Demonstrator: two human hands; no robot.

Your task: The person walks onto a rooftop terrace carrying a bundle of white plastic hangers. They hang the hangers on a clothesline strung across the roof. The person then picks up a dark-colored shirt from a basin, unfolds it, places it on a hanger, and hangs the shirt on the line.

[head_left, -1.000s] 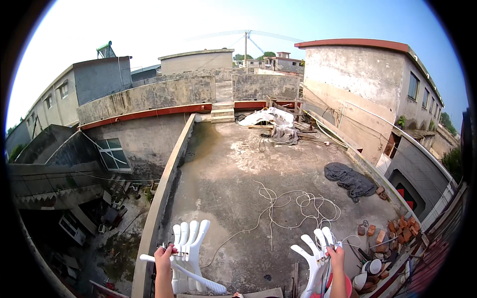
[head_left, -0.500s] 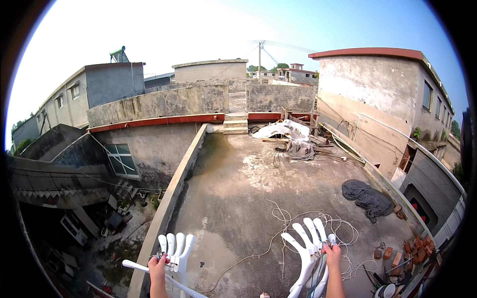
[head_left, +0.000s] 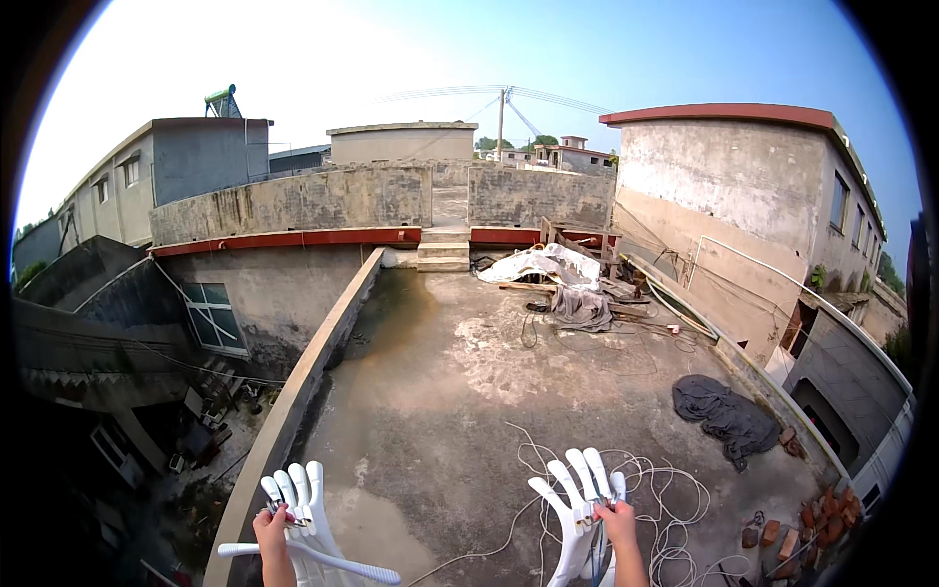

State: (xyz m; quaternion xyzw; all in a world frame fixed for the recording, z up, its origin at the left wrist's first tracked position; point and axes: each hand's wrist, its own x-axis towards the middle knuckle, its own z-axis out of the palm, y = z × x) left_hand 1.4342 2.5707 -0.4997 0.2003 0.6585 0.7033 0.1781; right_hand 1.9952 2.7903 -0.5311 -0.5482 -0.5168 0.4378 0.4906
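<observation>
My left hand (head_left: 275, 538) is closed around the metal hooks of several white plastic clothes hangers (head_left: 318, 523), whose broad arm ends fan out in front of it. One hanger in this bunch lies crosswise, with an arm reaching past the wrist on each side. A second bunch of white clothes hangers (head_left: 562, 538) hangs from my right hand (head_left: 616, 520), its fingers closed at the hooks. Both bunches are held out low over the concrete roof, and their lower parts run out of view.
Loose white rope (head_left: 675, 489) coils on the roof (head_left: 440, 391) around the right bunch. A low parapet (head_left: 323, 357) edges a drop to a yard on the left. Dark cloth (head_left: 724, 416) and bricks (head_left: 827, 519) lie right; covered timber (head_left: 548, 266) and steps (head_left: 443, 252) stand ahead.
Both hands, still holding the hangers, have shifted left in view. The rope and dark cloth appear lower and nearer, as if I have moved forward over the roof.
</observation>
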